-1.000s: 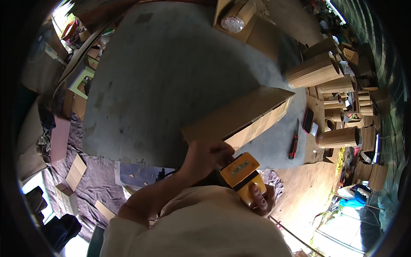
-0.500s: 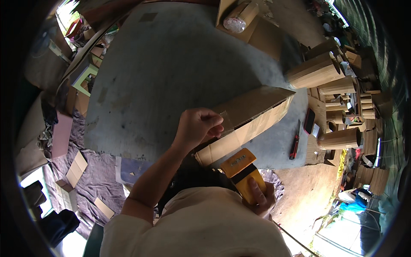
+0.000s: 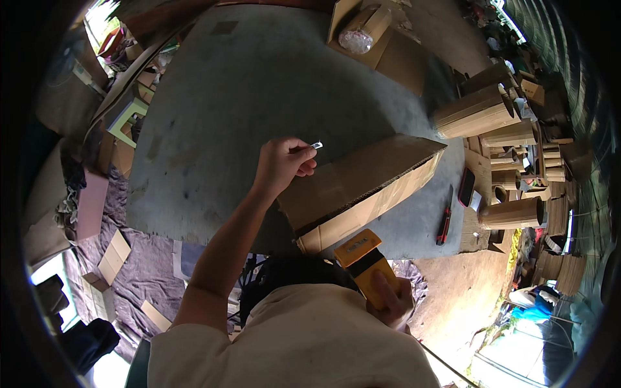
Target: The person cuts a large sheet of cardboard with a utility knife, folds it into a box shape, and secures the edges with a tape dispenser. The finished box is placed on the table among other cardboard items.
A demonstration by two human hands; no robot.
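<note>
My left hand (image 3: 283,163) is raised over the table, left of a long folded cardboard piece (image 3: 349,184). Its thumb and fingers pinch a small shiny whitish scrap (image 3: 317,145) that looks like clear tape. The cardboard lies slantwise on the grey tabletop (image 3: 246,97), its brown upper face bordered by a dark cut edge and a paler side. Close to my body, my right hand (image 3: 396,301) is wrapped round a yellow box-shaped tool (image 3: 365,262) with a black band. The tool's top end is just below the cardboard's near edge.
On the right side of the table lie a red-handled utility knife (image 3: 444,226) and a dark phone (image 3: 466,187). Several cardboard tubes (image 3: 482,111) stand beyond them. An open cardboard box (image 3: 398,58) sits at the far right; a green stool (image 3: 129,115) is on the left.
My left hand has lifted away from the cardboard, up and to the left, with the shiny scrap between its fingers. The right hand and yellow tool have barely moved.
</note>
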